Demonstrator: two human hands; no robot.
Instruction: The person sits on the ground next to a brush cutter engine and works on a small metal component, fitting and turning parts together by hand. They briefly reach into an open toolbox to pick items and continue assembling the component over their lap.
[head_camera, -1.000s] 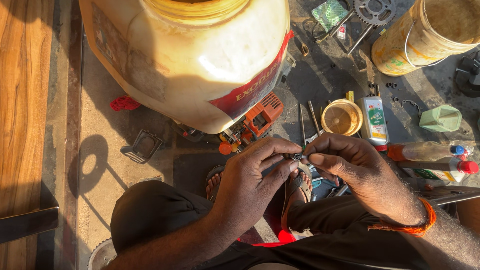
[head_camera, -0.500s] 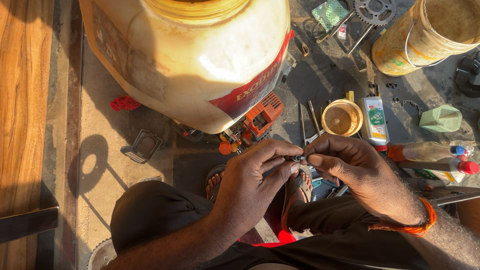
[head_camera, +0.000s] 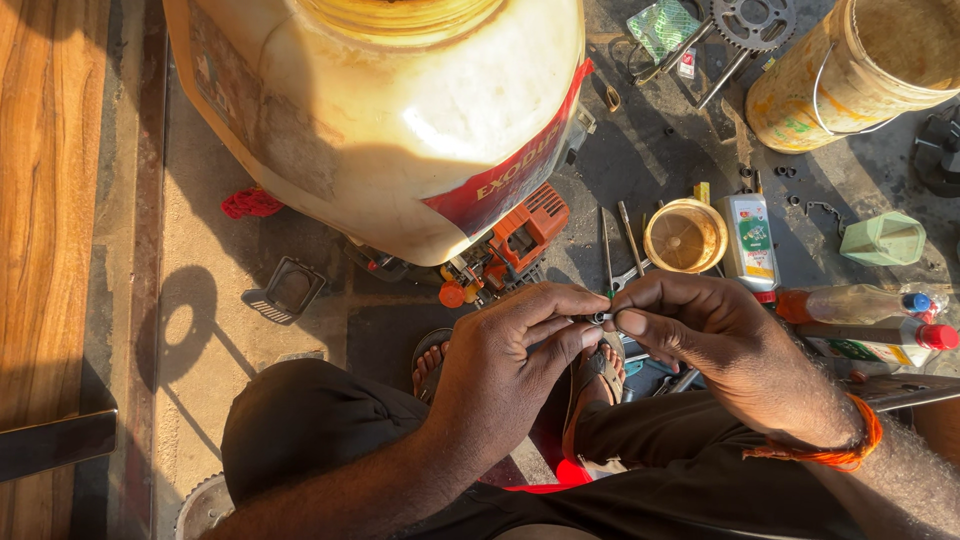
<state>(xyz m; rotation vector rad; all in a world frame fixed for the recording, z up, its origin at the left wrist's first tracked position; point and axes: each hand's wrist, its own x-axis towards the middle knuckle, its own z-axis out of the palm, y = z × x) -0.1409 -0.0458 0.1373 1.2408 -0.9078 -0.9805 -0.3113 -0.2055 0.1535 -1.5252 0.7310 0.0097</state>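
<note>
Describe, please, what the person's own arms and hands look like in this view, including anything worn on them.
Both forearms are bare, with no sleeves or gloves. The left hand wears nothing. The right hand has an orange thread band tied around its wrist. No rings or watch show.

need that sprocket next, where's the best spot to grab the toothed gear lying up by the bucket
Take the sprocket by its toothed rim, coming down from above with fingers on opposite edges. It lies flat on the dark floor, so the rim is the only raised edge. Approach from its right side, toward the bucket; metal rods and a green packet crowd its left.
</note>
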